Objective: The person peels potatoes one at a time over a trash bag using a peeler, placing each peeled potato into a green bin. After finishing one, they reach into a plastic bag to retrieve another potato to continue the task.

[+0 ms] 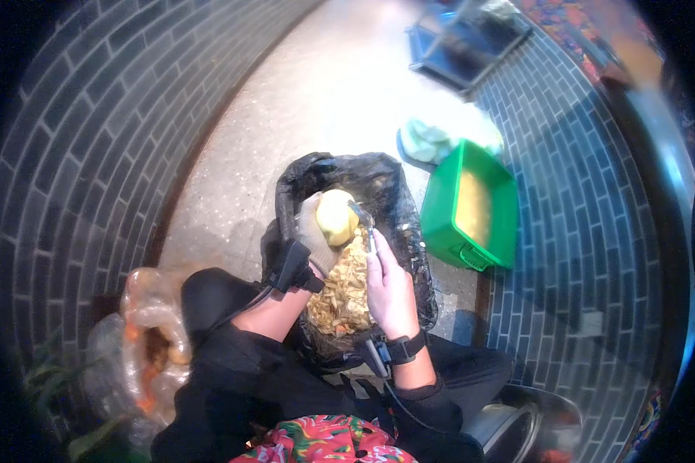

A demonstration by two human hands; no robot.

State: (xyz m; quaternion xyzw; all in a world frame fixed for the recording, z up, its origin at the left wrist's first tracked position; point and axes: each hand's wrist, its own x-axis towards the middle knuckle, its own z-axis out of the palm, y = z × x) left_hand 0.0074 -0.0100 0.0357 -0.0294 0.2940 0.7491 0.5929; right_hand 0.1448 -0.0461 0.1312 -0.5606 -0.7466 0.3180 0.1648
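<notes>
My left hand [313, 235], in a light glove, holds a round pale-yellow peeled potato or similar vegetable [337, 217] over a container lined with a black plastic bag [383, 171]. Bare-skinned, my right hand [390, 289] is closed round a small peeler [365, 220], whose head is at the right side of the vegetable. Below both hands, a heap of pale peelings [340, 297] lies in the bag. Dark bands with small devices are strapped to both wrists.
Right of the bag stands a green bin [440, 212] with yellowish contents. Behind it are a pale plastic bag [448, 131] and a dark crate [467, 46]. A clear bag [158, 347] lies at the left, and a metal container [510, 428] at the lower right. Tiled walls flank both sides.
</notes>
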